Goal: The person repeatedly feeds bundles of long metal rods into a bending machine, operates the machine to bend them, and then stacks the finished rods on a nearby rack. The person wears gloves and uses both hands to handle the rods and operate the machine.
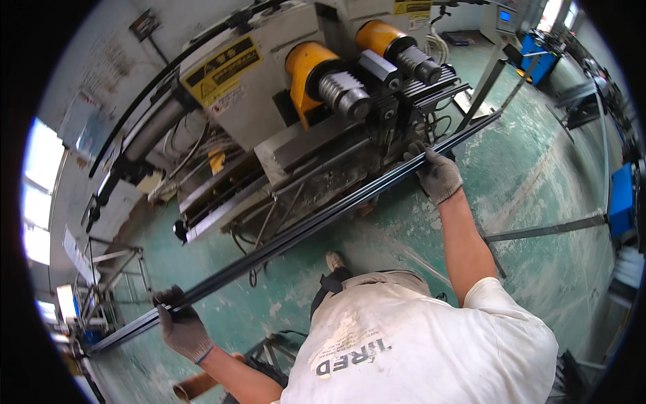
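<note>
A long, dark, grooved metal profile [303, 227] slants across the view from lower left to upper right, held in front of my body. My left hand [182, 331], in a grey work glove, is closed around it near the lower left end. The right hand [439, 178], gloved the same way, grips it toward the upper right end. Whether this is one piece or several lying together, I cannot tell. Just beyond the profile stands a pale machine [232, 128] with two orange cylinders [313, 62] ending in threaded metal shafts [344, 95].
A metal rail bed [222, 202] juts from the machine toward the left. On the right, a steel bar [548, 229] of a stand crosses above the green floor [531, 269]. A brown tube [200, 385] lies near my left forearm. A metal rack [121, 262] stands far left.
</note>
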### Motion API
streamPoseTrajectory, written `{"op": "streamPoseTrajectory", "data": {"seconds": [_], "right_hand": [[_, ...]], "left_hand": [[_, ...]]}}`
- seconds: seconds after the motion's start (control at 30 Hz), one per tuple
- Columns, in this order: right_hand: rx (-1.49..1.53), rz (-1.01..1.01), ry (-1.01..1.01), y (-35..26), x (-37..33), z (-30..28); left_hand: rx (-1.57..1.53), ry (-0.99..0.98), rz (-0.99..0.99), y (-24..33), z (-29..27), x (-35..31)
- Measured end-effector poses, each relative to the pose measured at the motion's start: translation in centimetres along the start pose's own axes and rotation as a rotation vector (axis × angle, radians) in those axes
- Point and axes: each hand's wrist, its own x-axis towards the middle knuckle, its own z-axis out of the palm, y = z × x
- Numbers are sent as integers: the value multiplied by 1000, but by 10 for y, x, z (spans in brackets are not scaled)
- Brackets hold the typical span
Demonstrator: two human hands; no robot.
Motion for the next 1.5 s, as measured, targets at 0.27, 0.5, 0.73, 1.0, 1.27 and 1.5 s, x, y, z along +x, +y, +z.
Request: {"op": "streamPoseTrajectory", "data": {"seconds": [0.27,0.5,0.73,1.0,1.27,1.5], "right_hand": [[-88,-218,162,3,53,26],[-33,-216,-66,-5,61,55],[-87,-312,131,-10,90,83],[-62,-282,219,-2,122,111],[-12,-284,453,-8,127,143],[50,-265,361,-6,125,150]], "left_hand": [[44,81,-136,-81,-18,83],[-85,-23,-216,-108,-26,123],[79,251,-239,-128,-23,134],[74,531,-247,-156,-17,138],[27,363,-216,-163,-7,133],[48,519,-234,-171,-27,148]]}}
